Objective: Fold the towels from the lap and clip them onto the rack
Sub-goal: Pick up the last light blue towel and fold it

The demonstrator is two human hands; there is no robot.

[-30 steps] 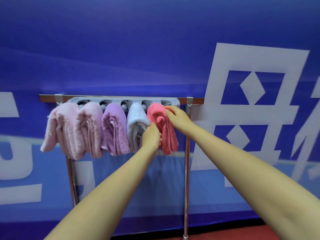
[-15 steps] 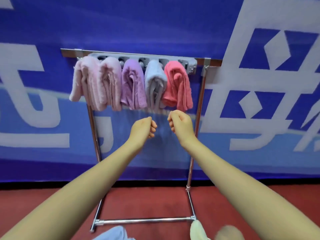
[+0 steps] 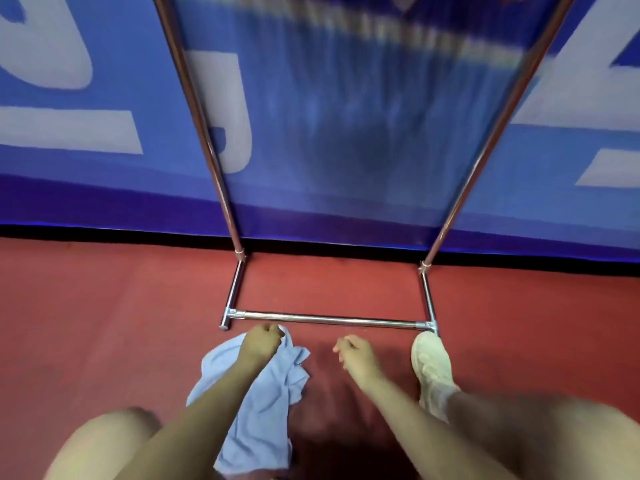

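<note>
Gripping the light blue towel (image 3: 263,403), the left hand (image 3: 260,344) bunches it — the right hand (image 3: 356,355) hangs loosely curled, holding nothing.

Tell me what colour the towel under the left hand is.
Light blue towel, clearest in the head view.

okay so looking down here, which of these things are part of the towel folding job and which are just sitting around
Part of the job:
light blue towel, draped down from the lap
left hand, gripping the towel's top edge
right hand, loosely curled, holding nothing
chrome rack, only its legs and base bar in view

Just there:
white shoe by the rack's base
red floor
blue banner behind
</note>
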